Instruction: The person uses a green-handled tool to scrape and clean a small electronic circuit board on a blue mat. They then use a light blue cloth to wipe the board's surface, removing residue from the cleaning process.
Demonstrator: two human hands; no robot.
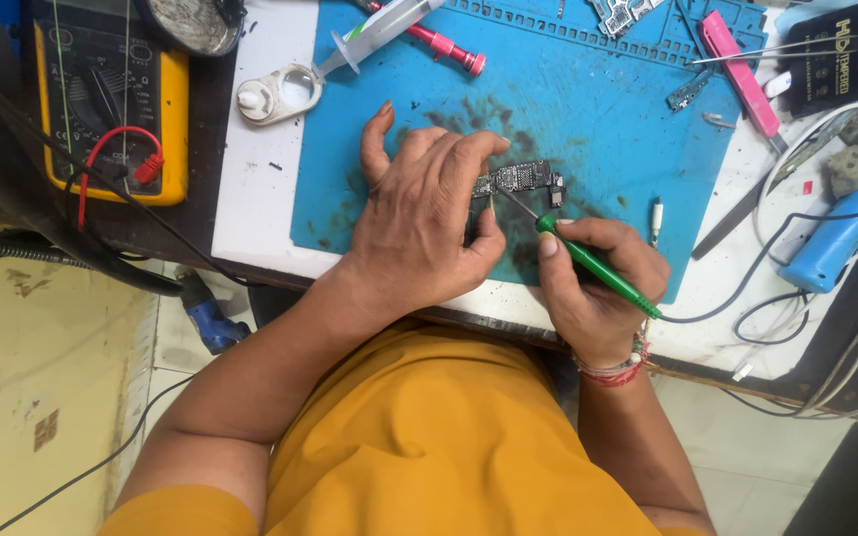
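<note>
In the middle of the frame, the left hand (pixel 419 223) lies on a blue work mat (pixel 588 109) and presses down on a small dark circuit board (pixel 520 179). Its fingers are closed together over the left end of the board, and the thumb stands apart, pointing to the top of the frame. The right part of the board stays visible, just right of the fingertips.

Just to the lower right, the right hand (pixel 598 283) is clamped on a green screwdriver (pixel 596 266). The thin metal tip of the tool goes up and left and meets the board near its lower edge. There is a red thread bracelet (pixel 620 369) on this wrist.

The mat is dirty with dark stains around the board. At the top of the frame lie a syringe (pixel 381 30) and a red tool (pixel 441 44) close to it. A pink tool (pixel 739 71) is in the upper right, and a blue handheld device (pixel 844 236) with a cable is at the right edge. In the upper left stands a yellow multimeter (pixel 111 109) with red and black wires. The person wears an orange shirt (pixel 439 447).
</note>
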